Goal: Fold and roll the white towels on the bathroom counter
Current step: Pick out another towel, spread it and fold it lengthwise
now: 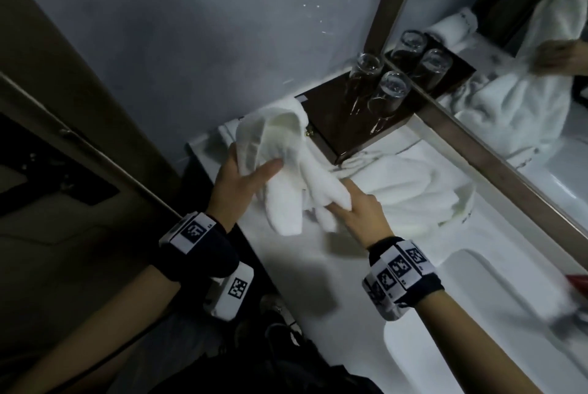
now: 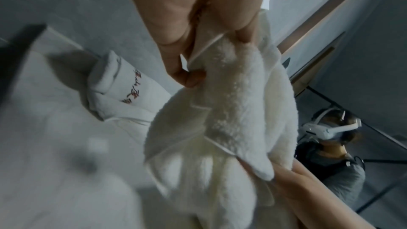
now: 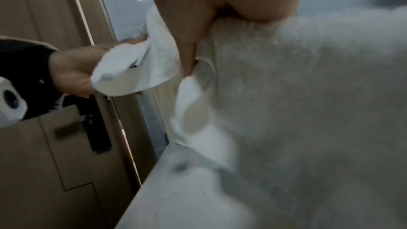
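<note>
2 hands grip towel (probably hem; blurred).

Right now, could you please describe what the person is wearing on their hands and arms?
Both hands are bare, no gloves, and the forearms show no sleeves. The left hand has a dark wristband with a white plate bearing a black square code marker, and a white camera block hangs below it. The right hand has a similar dark band ringed with several black-and-white code markers.
</note>
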The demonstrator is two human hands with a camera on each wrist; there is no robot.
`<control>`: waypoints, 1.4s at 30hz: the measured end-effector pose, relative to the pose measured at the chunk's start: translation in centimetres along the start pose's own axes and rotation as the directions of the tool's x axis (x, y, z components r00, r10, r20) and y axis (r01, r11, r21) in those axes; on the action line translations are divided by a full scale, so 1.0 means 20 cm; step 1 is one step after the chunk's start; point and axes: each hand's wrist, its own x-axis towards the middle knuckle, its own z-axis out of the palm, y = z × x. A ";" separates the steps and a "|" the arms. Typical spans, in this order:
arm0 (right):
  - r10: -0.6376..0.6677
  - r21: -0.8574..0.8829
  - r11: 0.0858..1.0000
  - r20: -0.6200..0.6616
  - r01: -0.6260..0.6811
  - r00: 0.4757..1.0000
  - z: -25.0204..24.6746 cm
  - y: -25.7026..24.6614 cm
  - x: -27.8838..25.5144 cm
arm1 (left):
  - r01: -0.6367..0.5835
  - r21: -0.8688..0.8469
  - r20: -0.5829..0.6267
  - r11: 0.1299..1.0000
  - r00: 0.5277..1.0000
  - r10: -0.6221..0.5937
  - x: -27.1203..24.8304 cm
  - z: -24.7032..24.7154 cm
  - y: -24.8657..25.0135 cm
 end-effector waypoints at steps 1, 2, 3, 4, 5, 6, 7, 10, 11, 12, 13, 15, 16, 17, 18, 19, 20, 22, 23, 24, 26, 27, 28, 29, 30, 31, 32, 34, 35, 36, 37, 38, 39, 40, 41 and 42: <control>-0.022 0.025 0.999 -0.005 0.022 1.000 0.00 -0.03 0.00 | -0.010 -0.025 -0.028 1.000 1.000 0.010 0.00 -0.02 0.02; -0.050 0.050 0.998 -0.006 0.050 0.999 0.01 -0.07 0.00 | -0.021 -0.056 -0.050 0.998 0.999 0.018 0.00 -0.04 0.04; -0.082 0.075 0.994 -0.007 0.082 0.997 0.01 -0.11 0.00 | -0.031 -0.084 -0.069 0.996 0.997 0.025 -0.01 -0.06 0.05; -0.117 0.102 0.988 -0.013 0.117 0.993 0.02 -0.15 0.00 | -0.037 -0.109 -0.086 0.993 0.996 0.028 -0.01 -0.08 0.06; -0.146 0.125 0.981 -0.025 0.148 0.989 0.03 -0.18 0.01 | -0.034 -0.135 -0.099 0.990 0.995 0.021 -0.01 -0.10 0.07; -0.168 0.150 0.974 -0.038 0.172 0.985 0.03 -0.21 0.01 | -0.018 -0.164 -0.103 0.986 0.995 0.001 -0.02 -0.11 0.06; -0.175 0.177 0.967 -0.051 0.181 0.983 0.04 -0.24 0.02 | 0.014 -0.189 -0.095 0.982 0.995 -0.032 -0.03 -0.12 0.06; -0.117 0.301 0.945 -0.062 0.130 0.991 0.04 -0.29 0.05 | 0.173 -0.149 0.033 0.974 0.985 -0.170 -0.06 -0.12 0.01; -0.093 0.339 0.935 -0.064 0.109 0.994 0.05 -0.31 0.05 | 0.217 -0.123 0.116 0.968 0.972 -0.203 -0.07 -0.11 -0.01; -0.079 0.372 0.923 -0.063 0.097 0.995 0.05 -0.32 0.05 | 0.250 -0.115 0.200 0.961 0.954 -0.225 -0.09 -0.09 -0.03; -0.072 0.408 0.909 -0.062 0.091 0.996 0.06 -0.34 0.05 | 0.270 -0.114 0.273 0.956 0.934 -0.232 -0.10 -0.06 -0.05; -0.064 0.497 0.864 -0.042 0.077 0.997 0.07 -0.36 0.05 | 0.249 -0.090 0.319 0.964 0.925 -0.209 -0.12 0.00 -0.07; -0.068 0.550 0.832 -0.022 0.068 0.997 0.08 -0.36 0.04 | 0.228 -0.068 0.286 0.971 0.937 -0.200 -0.12 0.02 -0.08; -0.077 0.602 0.796 0.002 0.060 0.997 0.08 -0.35 0.04 | 0.216 -0.055 0.243 0.975 0.950 -0.197 -0.11 0.03 -0.07; -0.096 0.628 0.776 0.022 0.061 0.995 0.07 -0.34 0.03 | 0.209 -0.051 0.210 0.977 0.958 -0.194 -0.10 0.03 -0.05; -0.120 0.614 0.786 0.032 0.075 0.992 0.06 -0.32 0.02 | 0.203 -0.045 0.188 0.978 0.964 -0.191 -0.09 0.03 -0.04; -0.143 0.563 0.821 0.037 0.098 0.989 0.05 -0.29 0.01 | 0.196 -0.036 0.163 0.980 0.969 -0.187 -0.08 0.02 -0.02; -0.156 0.393 0.912 0.068 0.117 0.985 0.03 -0.20 0.00 | 0.195 -0.051 0.098 0.979 0.977 -0.189 -0.06 0.01 -0.01; -0.128 0.262 0.960 0.113 0.095 0.985 0.02 -0.14 -0.01 | 0.215 -0.103 0.054 0.971 0.976 -0.210 -0.05 0.00 -0.01; -0.065 0.079 0.996 0.175 0.052 0.983 0.02 -0.08 -0.01 | 0.247 -0.184 0.008 0.951 0.968 -0.250 -0.05 0.00 -0.01; 0.136 -0.313 0.948 0.242 -0.055 0.961 0.01 0.05 -0.02 | 0.289 -0.343 -0.047 0.894 0.945 -0.323 -0.02 -0.02 0.00; 0.218 -0.420 0.900 0.208 -0.114 0.953 0.00 0.10 -0.03 | 0.281 -0.371 -0.060 0.885 0.944 -0.325 0.00 -0.04 0.00; 0.259 -0.454 0.874 0.131 -0.174 0.957 -0.02 0.14 -0.04 | 0.266 -0.365 -0.072 0.892 0.947 -0.312 0.01 -0.06 -0.01; 0.252 -0.428 0.878 0.035 -0.213 0.967 -0.03 0.18 -0.04 | 0.254 -0.345 -0.085 0.904 0.950 -0.300 0.03 -0.09 -0.01; 0.223 -0.357 0.907 -0.049 -0.225 0.974 -0.05 0.19 -0.04 | 0.250 -0.321 -0.096 0.914 0.951 -0.294 0.04 -0.12 -0.02; 0.186 -0.256 0.944 -0.111 -0.209 0.976 -0.08 0.20 -0.05 | 0.250 -0.294 -0.106 0.923 0.951 -0.291 0.05 -0.15 -0.03; 0.157 -0.136 0.974 -0.156 -0.179 0.975 -0.10 0.18 -0.05 | 0.251 -0.261 -0.114 0.932 0.951 -0.288 0.05 -0.17 -0.04; 0.120 0.072 0.992 -0.233 -0.106 0.965 -0.14 0.11 -0.04 | 0.243 -0.202 -0.115 0.949 0.956 -0.270 0.04 -0.20 -0.07; 0.104 0.145 0.987 -0.262 -0.068 0.959 -0.15 0.07 -0.03 | 0.247 -0.185 -0.100 0.951 0.958 -0.268 0.03 -0.20 -0.09; 0.091 0.199 0.979 -0.277 -0.036 0.956 -0.14 0.02 -0.02 | 0.253 -0.177 -0.078 0.951 0.960 -0.270 0.02 -0.20 -0.10; 0.083 0.240 0.971 -0.275 -0.015 0.958 -0.13 -0.02 0.00 | 0.264 -0.172 -0.051 0.949 0.960 -0.276 0.01 -0.19 -0.11; 0.091 0.292 0.956 -0.262 -0.011 0.961 -0.11 -0.07 0.02 | 0.274 -0.164 -0.018 0.948 0.960 -0.281 0.00 -0.18 -0.11; 0.109 0.356 0.934 -0.236 -0.019 0.966 -0.07 -0.10 0.04 | 0.283 -0.141 0.013 0.949 0.959 -0.284 -0.01 -0.16 -0.11; 0.148 0.437 0.898 -0.201 -0.047 0.968 -0.04 -0.14 0.05 | 0.288 -0.110 0.036 0.951 0.958 -0.285 -0.02 -0.14 -0.11; 0.176 0.501 0.863 -0.177 -0.066 0.968 0.00 -0.17 0.07 | 0.291 -0.079 0.057 0.953 0.956 -0.288 -0.04 -0.12 -0.10; 0.200 0.535 0.841 -0.166 -0.082 0.965 0.03 -0.21 0.06 | 0.296 -0.057 0.083 0.954 0.953 -0.291 -0.05 -0.11 -0.10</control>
